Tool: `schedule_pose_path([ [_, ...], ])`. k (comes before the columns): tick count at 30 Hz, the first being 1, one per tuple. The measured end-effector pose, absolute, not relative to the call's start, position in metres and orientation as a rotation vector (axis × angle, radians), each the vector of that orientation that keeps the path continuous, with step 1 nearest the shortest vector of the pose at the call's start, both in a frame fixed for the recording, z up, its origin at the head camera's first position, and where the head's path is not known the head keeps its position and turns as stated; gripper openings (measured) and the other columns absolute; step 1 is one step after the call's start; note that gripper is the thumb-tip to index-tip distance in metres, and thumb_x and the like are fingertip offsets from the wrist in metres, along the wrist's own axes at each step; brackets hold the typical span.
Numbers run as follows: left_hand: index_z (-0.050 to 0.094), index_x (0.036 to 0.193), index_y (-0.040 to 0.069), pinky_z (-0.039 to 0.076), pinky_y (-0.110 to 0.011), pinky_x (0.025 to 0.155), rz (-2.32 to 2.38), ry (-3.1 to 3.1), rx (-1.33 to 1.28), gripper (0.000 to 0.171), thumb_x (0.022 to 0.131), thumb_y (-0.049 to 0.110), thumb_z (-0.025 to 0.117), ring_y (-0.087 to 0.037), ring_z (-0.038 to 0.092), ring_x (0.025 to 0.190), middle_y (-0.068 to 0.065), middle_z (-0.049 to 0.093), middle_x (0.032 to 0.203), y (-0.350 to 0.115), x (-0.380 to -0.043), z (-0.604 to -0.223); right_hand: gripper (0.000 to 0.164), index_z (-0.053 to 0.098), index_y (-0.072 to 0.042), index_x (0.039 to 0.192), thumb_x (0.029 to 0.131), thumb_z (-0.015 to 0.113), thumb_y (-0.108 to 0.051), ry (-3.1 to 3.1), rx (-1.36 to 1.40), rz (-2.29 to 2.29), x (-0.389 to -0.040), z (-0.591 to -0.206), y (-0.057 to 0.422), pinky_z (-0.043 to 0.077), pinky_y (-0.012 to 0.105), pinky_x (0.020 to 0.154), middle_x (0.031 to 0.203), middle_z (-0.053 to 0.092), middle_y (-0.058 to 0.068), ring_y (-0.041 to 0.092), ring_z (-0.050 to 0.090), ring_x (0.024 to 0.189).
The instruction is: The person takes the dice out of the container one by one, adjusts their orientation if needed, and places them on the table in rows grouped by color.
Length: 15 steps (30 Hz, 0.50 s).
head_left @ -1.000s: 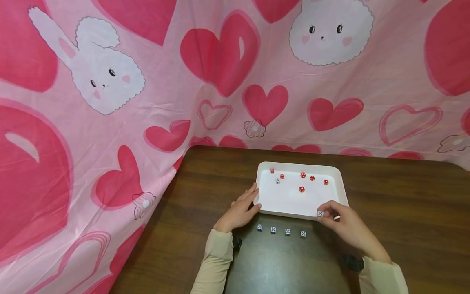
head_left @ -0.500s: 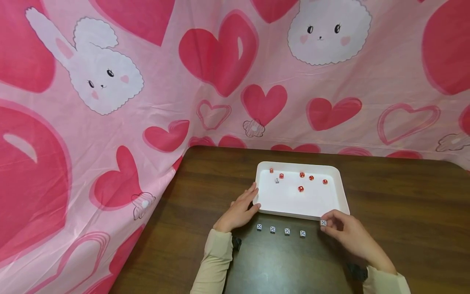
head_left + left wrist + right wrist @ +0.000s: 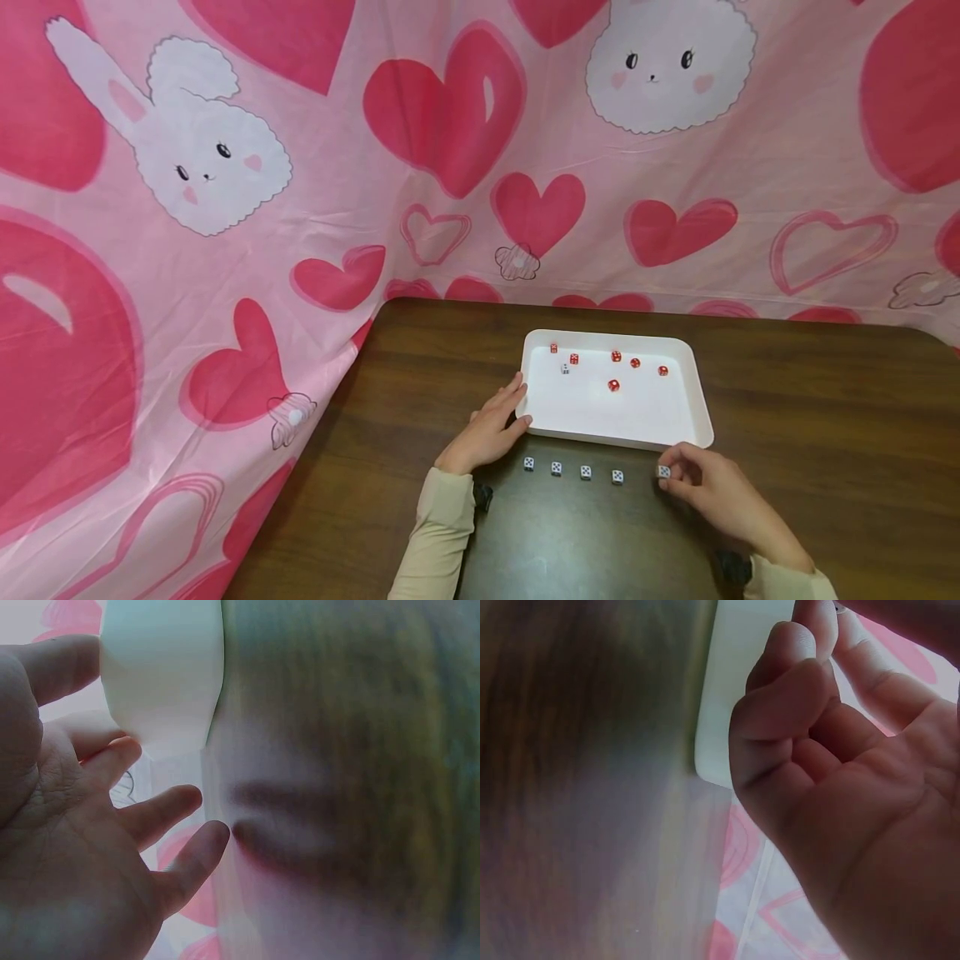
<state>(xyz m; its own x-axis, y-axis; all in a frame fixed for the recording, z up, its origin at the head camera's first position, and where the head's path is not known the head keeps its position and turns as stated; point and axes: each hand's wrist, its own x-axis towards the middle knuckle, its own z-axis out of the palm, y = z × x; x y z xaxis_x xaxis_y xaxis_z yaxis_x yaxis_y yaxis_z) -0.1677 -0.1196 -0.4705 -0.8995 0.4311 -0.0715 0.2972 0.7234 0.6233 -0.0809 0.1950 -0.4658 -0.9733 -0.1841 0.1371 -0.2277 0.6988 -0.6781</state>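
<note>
Between thumb and fingers my right hand pinches a white die, just off the front right corner of a white tray. In the right wrist view that hand's other fingers are curled, and the die is almost wholly hidden. To the left of it, a row of several white dice sits on the table before the tray. My left hand rests its fairly straight fingers against the tray's left side, as the left wrist view shows with the tray wall. Inside the tray lie several red dice and one white die.
The brown wooden table extends on both sides of the tray. A pink curtain with hearts and rabbits hangs along the back and left edges of the table.
My right hand has carried the white die from over the tray's front rim toward me, down to the right end of the dice row. The left hand has stayed on the tray.
</note>
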Motion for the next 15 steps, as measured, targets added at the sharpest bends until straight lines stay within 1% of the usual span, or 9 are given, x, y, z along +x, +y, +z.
schedule_pose_path([
  [4, 0.02, 0.143, 0.021, 0.013, -0.064, 0.1, 0.928, 2.714, 0.582, 0.059, 0.092, 0.042, 0.041, -0.023, 0.013, 0.139, 0.016, 0.004, 0.15, -0.1198, -0.1678, -0.4703, 0.017, 0.057, -0.018, 0.079, 0.072, 0.072, -0.013, -2.856, 0.345, 1.14, -0.0799, -0.469, 0.1954, 0.033, 0.019, 0.051, 0.06, 0.048, -0.013, -0.002, 0.041, 0.053],
  [15, 0.02, 0.143, 0.022, 0.013, -0.064, 0.1, 0.935, 2.71, 0.578, 0.059, 0.092, 0.043, 0.041, -0.022, 0.013, 0.139, 0.017, 0.003, 0.15, -0.1192, -0.1686, -0.4723, 0.016, 0.059, -0.015, 0.081, 0.072, 0.072, -0.014, -2.957, 0.302, 1.176, -0.0809, -0.4722, 0.1935, 0.033, 0.02, 0.051, 0.064, 0.05, -0.009, -0.002, 0.041, 0.054],
])
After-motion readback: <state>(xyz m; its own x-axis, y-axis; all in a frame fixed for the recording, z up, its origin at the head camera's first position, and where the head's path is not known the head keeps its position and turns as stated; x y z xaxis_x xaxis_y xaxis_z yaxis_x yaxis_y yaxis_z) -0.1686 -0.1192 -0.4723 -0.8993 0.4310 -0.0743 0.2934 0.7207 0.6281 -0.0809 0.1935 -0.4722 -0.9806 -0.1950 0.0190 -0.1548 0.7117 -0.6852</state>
